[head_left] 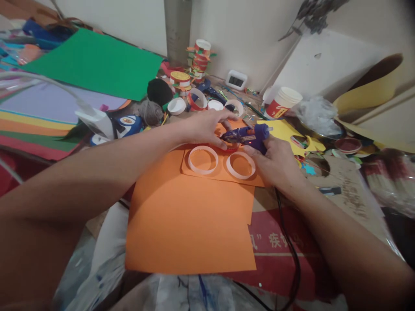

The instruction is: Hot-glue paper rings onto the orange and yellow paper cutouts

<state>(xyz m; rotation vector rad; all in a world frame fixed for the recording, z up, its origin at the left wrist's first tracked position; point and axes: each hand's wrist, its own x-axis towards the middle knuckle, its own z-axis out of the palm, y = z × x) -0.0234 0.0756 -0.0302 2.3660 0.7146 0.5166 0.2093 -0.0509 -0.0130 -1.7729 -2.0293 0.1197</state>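
My right hand (279,157) is wrapped round a blue hot glue gun (248,137), whose nozzle points left toward my left hand (209,127). The left hand's thumb and fingers curve round an orange paper piece (220,129), which shows a red edge below the gun; the hand and gun hide much of it. Two white rings, a left one (203,172) and a right one (240,176), sit on a smaller orange card (223,175). Beneath that lies a large orange sheet (191,224), its right edge notched.
A black cord (287,233) hangs by my right forearm. Behind the hands stand cup rings (197,100), a red paper-cup stack (201,60) and a white digital clock (236,80). Green card (97,62) lies left; a white-and-red cup (282,103) and yellow paper (285,129) lie right.
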